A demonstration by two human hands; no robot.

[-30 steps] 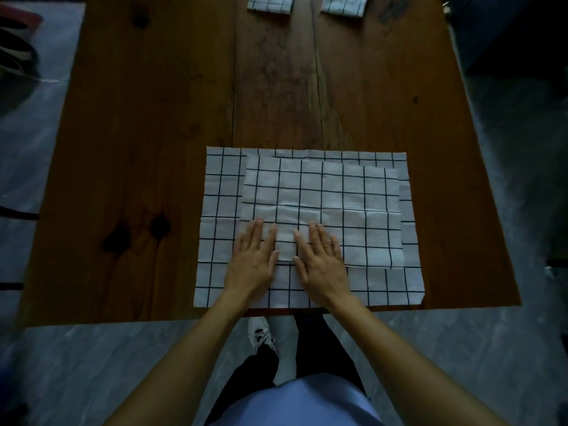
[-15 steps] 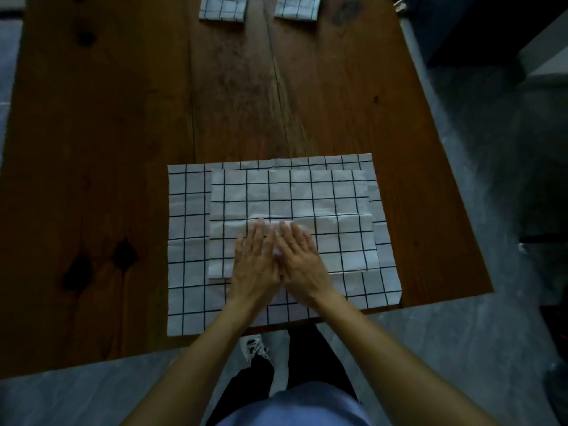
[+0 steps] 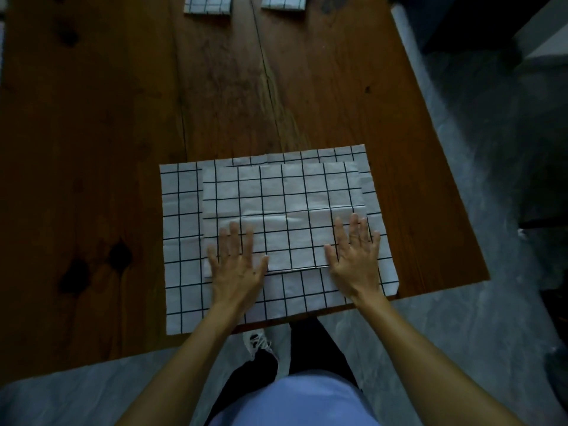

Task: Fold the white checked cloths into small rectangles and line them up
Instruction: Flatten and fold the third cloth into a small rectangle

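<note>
Wooden bench (image 3: 123, 124): dark brown planks with knots and a long crack running away from the person; it carries all the cloths.
Lower cloth (image 3: 181, 241): large white cloth with a black grid, spread flat at the near edge of the bench, directly in front of the person.
Upper cloth (image 3: 285, 204): smaller white checked layer lying on top of the lower cloth, set toward its far right part; a faint crease runs across its middle. Whether it is a separate cloth or a folded-over part of the lower one cannot be told in this dim view.
Left hand (image 3: 236, 262): lies palm down on the near left corner of the upper cloth, with the heel of the hand over the lower cloth.
Left fingers (image 3: 235, 238): straight, slightly spread, pointing away from the person, pressing flat; nothing is gripped.
Right hand (image 3: 355, 256): lies palm down on the near right corner of the upper cloth, well apart from the left hand.
Right fingers (image 3: 355, 229): straight, slightly spread, flat on the fabric; nothing is gripped.
Folded cloth, left (image 3: 207, 4): small white checked rectangle at the far edge of the bench, partly cut off by the frame.
Folded cloth, right (image 3: 284, 2): second small checked rectangle beside the first, apart from it, also cut off.
Floor (image 3: 491, 318): grey stone surface around the bench.
</note>
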